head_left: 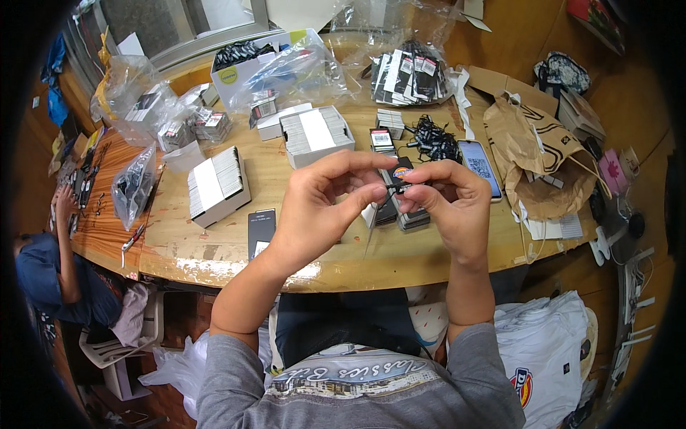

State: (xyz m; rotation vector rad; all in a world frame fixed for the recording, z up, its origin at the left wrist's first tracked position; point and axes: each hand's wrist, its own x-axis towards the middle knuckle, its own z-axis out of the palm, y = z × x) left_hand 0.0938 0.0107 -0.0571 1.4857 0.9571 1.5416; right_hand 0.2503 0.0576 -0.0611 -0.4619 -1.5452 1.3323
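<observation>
Left hand: thumb and index bowed into a part-open ring, thumb tip against a small black cord piece; whether it actually grips cannot be told. Right hand: thumb and index pinched nearly together on that same piece, which sits between the two sets of fingertips, above the table.

Left to right from there. Far left of the left hand, a co-worker's hand beside dark strips. Nearer, a clear bag with dark contents, then a white box packed with pale-edged cards. Just left of the left wrist, a dark flat packet; pale print on it, too small to read. Beyond the left knuckles, a second card-filled box.

Directly behind and below the fingertips, black cards; the uppermost bears an orange-and-blue emblem, partly hidden by fingers. Farther beyond, fanned tags with red-and-white labels, lettering too fine to make out.

Past the right fingers, a tangle of black cords. Just right of the right hand, a phone lit with a square code pattern. Farther right, a brown paper bag printed with black lines. Below it, white shirts, one with a red, blue and yellow emblem.
</observation>
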